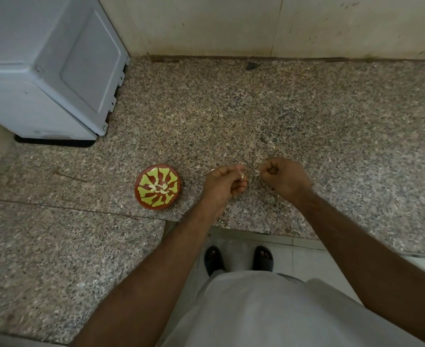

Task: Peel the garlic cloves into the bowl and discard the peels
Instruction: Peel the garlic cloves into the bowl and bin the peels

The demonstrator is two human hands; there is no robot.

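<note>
Left of your fingers, the bowl (pixel 157 187) is already holding several peeled cloves; your left hand (pixel 225 181) is pinching a garlic clove (pixel 241 175), and your right hand (pixel 285 179) is pinching what looks like loose peel (pixel 257 172), not yet discarded

Red-brown bowl (pixel 157 187) with yellow-green petal pattern, pale cloves (pixel 159 188) inside, speckled grey-pink granite counter (pixel 231 116), pale grey appliance (pixel 48 68), black sandals (pixel 239 259)
</note>
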